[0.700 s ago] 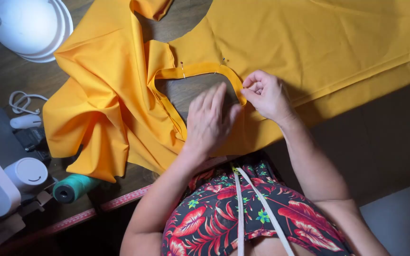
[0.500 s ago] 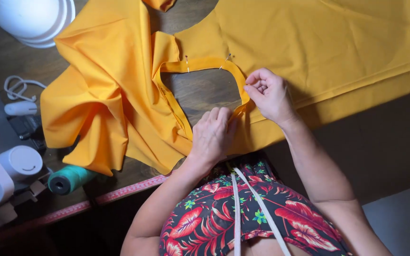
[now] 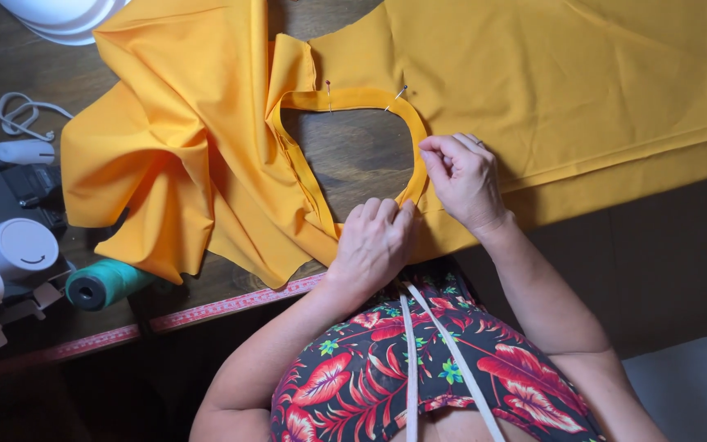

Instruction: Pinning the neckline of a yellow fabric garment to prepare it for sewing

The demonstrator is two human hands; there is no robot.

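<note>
A large piece of yellow-orange fabric (image 3: 550,74) lies spread on a dark wooden table, with a curved cut-out edged by a folded band (image 3: 353,99). Two pins (image 3: 396,97) stick through the band at its top. My left hand (image 3: 374,245) rests fingers-down on the fabric at the lower right of the cut-out, pressing it flat. My right hand (image 3: 461,176) pinches the band at the right side of the curve, fingertips closed on its edge; whether it holds a pin I cannot tell.
A teal thread spool (image 3: 104,283) lies at the table's left front. A red measuring tape (image 3: 231,304) runs along the front edge. White machine parts (image 3: 18,245), a coiled white cord (image 3: 18,115) and a white round object (image 3: 67,16) sit at the left.
The view shifted so the fabric sits higher and closer. My left hand slid down from the cut-out's middle to its lower right edge. My right hand stayed pinching the band.
</note>
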